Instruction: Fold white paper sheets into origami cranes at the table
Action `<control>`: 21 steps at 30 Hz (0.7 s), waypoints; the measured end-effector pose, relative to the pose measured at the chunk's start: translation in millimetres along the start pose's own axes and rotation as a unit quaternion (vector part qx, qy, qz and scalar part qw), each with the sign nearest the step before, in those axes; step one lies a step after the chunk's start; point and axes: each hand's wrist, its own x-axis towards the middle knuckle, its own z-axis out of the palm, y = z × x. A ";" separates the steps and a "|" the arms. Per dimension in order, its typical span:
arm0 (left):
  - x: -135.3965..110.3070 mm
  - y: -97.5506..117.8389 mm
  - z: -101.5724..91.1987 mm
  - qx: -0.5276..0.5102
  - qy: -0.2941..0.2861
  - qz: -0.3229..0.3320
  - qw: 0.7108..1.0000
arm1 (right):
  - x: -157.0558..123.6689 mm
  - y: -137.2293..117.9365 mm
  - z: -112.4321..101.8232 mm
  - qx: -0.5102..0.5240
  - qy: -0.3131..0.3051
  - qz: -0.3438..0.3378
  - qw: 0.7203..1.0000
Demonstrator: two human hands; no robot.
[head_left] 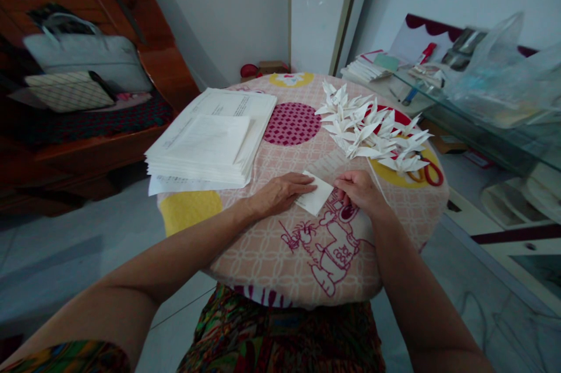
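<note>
A small folded piece of white paper (316, 194) lies on the round table (272, 256) in front of me. My left hand (280, 193) rests flat on its left part, fingers stretched out over it. My right hand (362, 192) is at its right edge, fingers curled and pinching the paper. Behind the hands lies a heap of several white folded paper cranes (372, 133). A thick stack of white paper sheets (210, 142) sits on the table's left side.
The table wears a pink patterned cloth with cartoon prints. Red-handled scissors (432, 173) lie at its right edge. A glass shelf (482, 121) with plastic bags and booklets stands right. A wooden bench (87, 145) with bags is at left.
</note>
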 end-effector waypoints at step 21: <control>0.1 -1.4 1.4 0.000 0.003 0.006 1.000 | -4.3 3.3 -4.0 0.045 -0.023 0.020 0.998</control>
